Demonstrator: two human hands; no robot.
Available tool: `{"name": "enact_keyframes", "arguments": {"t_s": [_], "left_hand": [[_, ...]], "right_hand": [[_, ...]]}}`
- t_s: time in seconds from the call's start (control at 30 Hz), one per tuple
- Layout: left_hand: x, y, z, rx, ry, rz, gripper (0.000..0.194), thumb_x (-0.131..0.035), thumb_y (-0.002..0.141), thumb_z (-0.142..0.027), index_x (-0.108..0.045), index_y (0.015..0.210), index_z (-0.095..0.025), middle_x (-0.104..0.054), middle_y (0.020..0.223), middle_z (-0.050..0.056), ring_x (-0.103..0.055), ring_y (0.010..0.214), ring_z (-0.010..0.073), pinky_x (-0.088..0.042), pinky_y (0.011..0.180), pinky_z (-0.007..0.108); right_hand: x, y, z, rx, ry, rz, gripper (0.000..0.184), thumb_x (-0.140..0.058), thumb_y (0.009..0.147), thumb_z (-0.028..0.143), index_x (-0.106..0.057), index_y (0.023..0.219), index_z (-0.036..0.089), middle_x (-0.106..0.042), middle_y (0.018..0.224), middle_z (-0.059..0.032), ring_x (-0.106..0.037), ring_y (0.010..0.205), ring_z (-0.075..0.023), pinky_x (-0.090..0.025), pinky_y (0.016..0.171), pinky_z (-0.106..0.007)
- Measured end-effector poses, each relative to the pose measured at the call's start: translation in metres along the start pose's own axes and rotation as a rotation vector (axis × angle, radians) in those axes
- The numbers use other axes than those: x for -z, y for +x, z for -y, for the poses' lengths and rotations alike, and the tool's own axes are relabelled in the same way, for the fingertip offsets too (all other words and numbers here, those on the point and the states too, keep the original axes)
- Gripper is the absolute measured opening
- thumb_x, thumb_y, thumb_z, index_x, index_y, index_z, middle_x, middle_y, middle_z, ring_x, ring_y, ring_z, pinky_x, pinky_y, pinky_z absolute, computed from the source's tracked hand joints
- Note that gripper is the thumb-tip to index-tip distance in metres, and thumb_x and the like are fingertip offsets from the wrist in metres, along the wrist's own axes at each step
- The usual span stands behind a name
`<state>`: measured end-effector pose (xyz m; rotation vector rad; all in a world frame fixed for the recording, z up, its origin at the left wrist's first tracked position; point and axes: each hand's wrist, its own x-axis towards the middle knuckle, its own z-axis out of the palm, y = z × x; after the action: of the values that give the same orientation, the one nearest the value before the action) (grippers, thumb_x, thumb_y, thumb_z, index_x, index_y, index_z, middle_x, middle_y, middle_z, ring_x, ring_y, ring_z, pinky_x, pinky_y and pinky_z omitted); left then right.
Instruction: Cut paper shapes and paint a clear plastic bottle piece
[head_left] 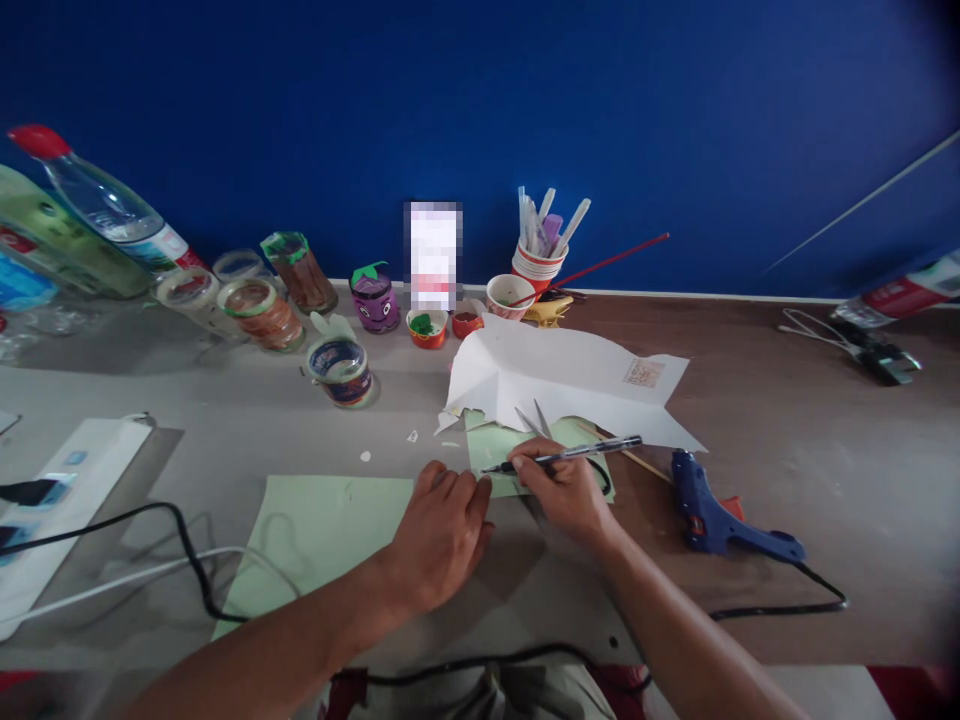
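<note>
My right hand (568, 492) is closed around a pen (600, 447), whose tip points left and down at a small piece of pale green paper (491, 440). My left hand (446, 530) has its fingers curled at the lower left edge of that piece, close to the pen tip; its grip is partly hidden. Scissors (541, 422) lie with open blades just past my right hand, their handles partly hidden by it. A larger pale green sheet (322, 515) lies left of and partly under my left forearm. Crumpled white paper (555, 365) covers the small piece's far edge.
A blue glue gun (724, 522) with a black cord lies at right. Along the back stand painted jars (259, 312), a purple jar (375, 303), small paint cups (426, 328), a cup of markers (538, 262) and bottles (112, 205). A white power strip (71, 500) sits at left.
</note>
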<state>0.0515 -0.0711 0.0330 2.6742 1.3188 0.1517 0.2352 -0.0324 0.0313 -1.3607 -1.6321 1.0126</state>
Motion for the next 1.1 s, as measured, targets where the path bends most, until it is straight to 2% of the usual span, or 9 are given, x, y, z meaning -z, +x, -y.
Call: {"name": "enact_keyframes", "arguments": {"t_s": [0.13, 0.53, 0.83, 1.1], "left_hand": [[-0.0014, 0.0000, 0.0005, -0.002, 0.013, -0.009, 0.038, -0.053, 0.092, -0.026, -0.053, 0.125, -0.010, -0.061, 0.096, 0.008, -0.058, 0.089, 0.0250, -0.036, 0.096, 0.046], [0.0010, 0.0008, -0.0005, 0.015, 0.008, -0.001, 0.037, -0.056, 0.090, -0.026, -0.055, 0.123, -0.010, -0.062, 0.094, 0.007, -0.060, 0.089, 0.0251, -0.036, 0.098, 0.048], [-0.0030, -0.0004, 0.0002, 0.006, 0.017, -0.051, 0.036, -0.057, 0.089, -0.027, -0.055, 0.122, -0.011, -0.063, 0.093, 0.007, -0.060, 0.088, 0.0242, -0.037, 0.097, 0.047], [-0.0008, 0.0010, -0.0002, 0.001, 0.029, -0.043, 0.036, -0.057, 0.089, -0.027, -0.056, 0.122, -0.010, -0.063, 0.092, 0.007, -0.060, 0.087, 0.0242, -0.037, 0.096, 0.046]], "right_hand": [[0.0014, 0.0010, 0.0002, -0.035, 0.019, -0.006, 0.018, -0.053, 0.083, 0.027, -0.064, 0.071, 0.018, -0.064, 0.064, -0.0023, -0.060, 0.062, -0.0169, -0.048, 0.060, -0.027], [-0.0030, -0.0004, -0.0018, 0.085, -0.084, 0.063, 0.018, -0.051, 0.084, 0.020, -0.067, 0.075, 0.019, -0.071, 0.075, -0.0045, -0.065, 0.072, -0.0189, -0.051, 0.069, -0.030], [-0.0048, 0.0002, -0.0030, 0.099, -0.088, 0.057, 0.019, -0.052, 0.084, 0.021, -0.068, 0.075, 0.019, -0.072, 0.075, -0.0047, -0.066, 0.073, -0.0190, -0.052, 0.070, -0.030], [-0.0025, -0.0003, -0.0046, 0.103, -0.093, 0.033, 0.018, -0.051, 0.084, 0.020, -0.066, 0.074, 0.019, -0.071, 0.074, -0.0044, -0.066, 0.072, -0.0185, -0.052, 0.069, -0.029]]}}
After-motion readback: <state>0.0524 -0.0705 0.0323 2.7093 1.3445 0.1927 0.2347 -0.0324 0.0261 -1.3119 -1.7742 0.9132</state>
